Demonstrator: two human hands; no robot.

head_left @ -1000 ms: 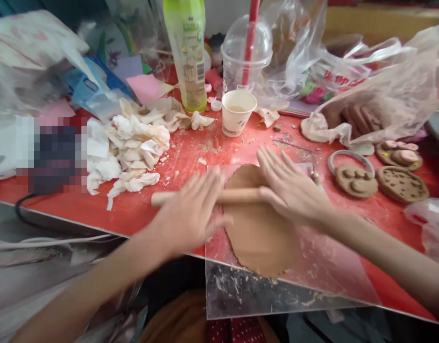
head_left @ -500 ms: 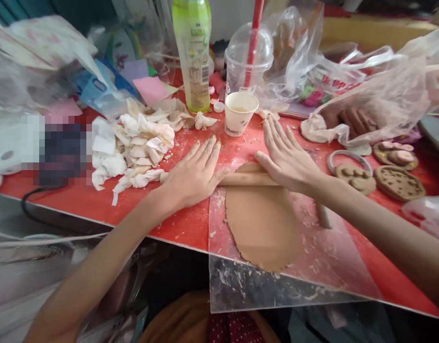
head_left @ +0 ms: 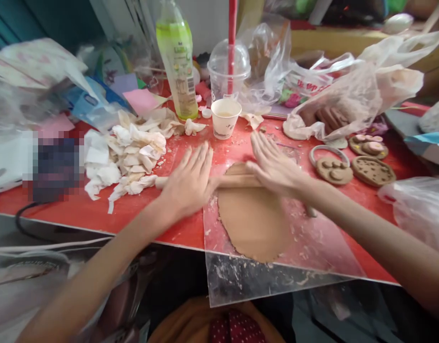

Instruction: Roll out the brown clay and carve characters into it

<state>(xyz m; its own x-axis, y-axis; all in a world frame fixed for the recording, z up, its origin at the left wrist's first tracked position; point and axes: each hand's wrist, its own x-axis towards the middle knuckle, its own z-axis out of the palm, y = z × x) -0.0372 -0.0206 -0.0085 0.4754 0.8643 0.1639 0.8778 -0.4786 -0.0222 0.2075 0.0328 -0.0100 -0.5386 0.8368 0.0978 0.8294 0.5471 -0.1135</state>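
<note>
A wooden rolling pin lies crosswise over the far part of a flat brown clay slab. My left hand rests flat on the pin's left part, fingers stretched forward. On its right part lies my right hand, also flat with fingers extended, hiding that end. Neither hand grips the pin. The slab has a ragged left edge and sits on a clear plastic sheet, which overhangs the table's front edge. A small stick-like piece shows partly below my right wrist.
Beyond the pin stand a paper cup, a domed plastic cup and a green bottle. Crumpled tissues lie left. Decorated clay discs, a ring and a plastic bag sit right on the red table.
The view has swung, so the cups, bottle and clay discs appear farther left. Both hands stay flat on the rolling pin; any roll of it is too slight to tell.
</note>
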